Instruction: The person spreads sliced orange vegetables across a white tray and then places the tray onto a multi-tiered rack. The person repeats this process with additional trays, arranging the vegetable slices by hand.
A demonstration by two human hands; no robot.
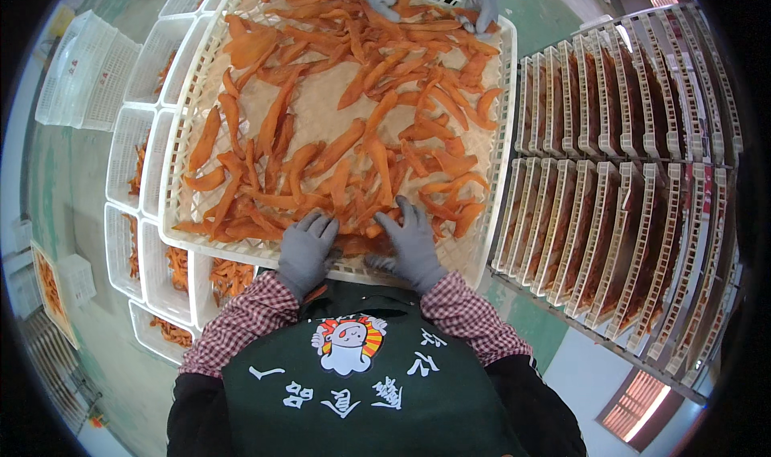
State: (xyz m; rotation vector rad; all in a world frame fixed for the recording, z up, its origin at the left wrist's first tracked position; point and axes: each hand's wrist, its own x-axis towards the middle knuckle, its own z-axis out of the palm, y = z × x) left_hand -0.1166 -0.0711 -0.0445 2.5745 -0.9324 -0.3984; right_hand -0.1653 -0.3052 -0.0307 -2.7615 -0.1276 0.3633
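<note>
A large white plastic mesh tray (509,119) lies before me, holding many strips of dried orange food (328,150), perhaps sweet potato. My left hand (307,252), in a grey glove, rests on strips near the tray's near edge, fingers pointing away from me. To its right, my right hand (412,246), gloved alike, has its thumb and fingers spread around strips by the same edge. Whether either hand grips a strip cannot be told, since the fingertips are partly among the pieces.
Across the tray, a co-worker's two gloved hands (482,5) touch strips. White plastic baskets (147,156) with orange pieces stand on the floor at left, beside stacked baskets (87,71). At right, a rack (662,162) holds many filled trays.
</note>
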